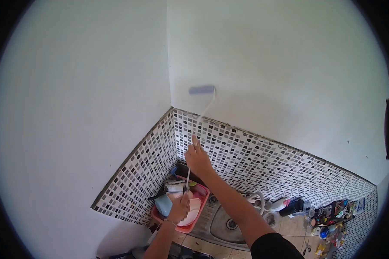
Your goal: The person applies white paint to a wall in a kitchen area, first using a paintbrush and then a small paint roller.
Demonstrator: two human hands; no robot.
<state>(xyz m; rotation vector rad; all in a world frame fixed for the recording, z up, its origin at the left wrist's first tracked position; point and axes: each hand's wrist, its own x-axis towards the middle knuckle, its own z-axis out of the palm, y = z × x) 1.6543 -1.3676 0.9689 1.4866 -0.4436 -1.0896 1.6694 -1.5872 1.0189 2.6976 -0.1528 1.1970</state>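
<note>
1. Okay, you are holding a paint roller on a long pole. The roller head is lying against the white wall, just above the mosaic tiles and right of the corner.
2. The roller is sitting above and slightly right of both hands. The pole's long axis is running steeply down-left from head to hands, and the sleeve is lying near horizontal.
3. Your right hand is the nearer one, higher on the pole, with fingers stretching along it and the index pointing up. Can't tell if it is closing round the pole.
4. Your left hand is wrapping closed around the pole's lower end, over the red dish basin beside the sink.
5. Bottles are standing on the bench, well apart to the right.
</note>
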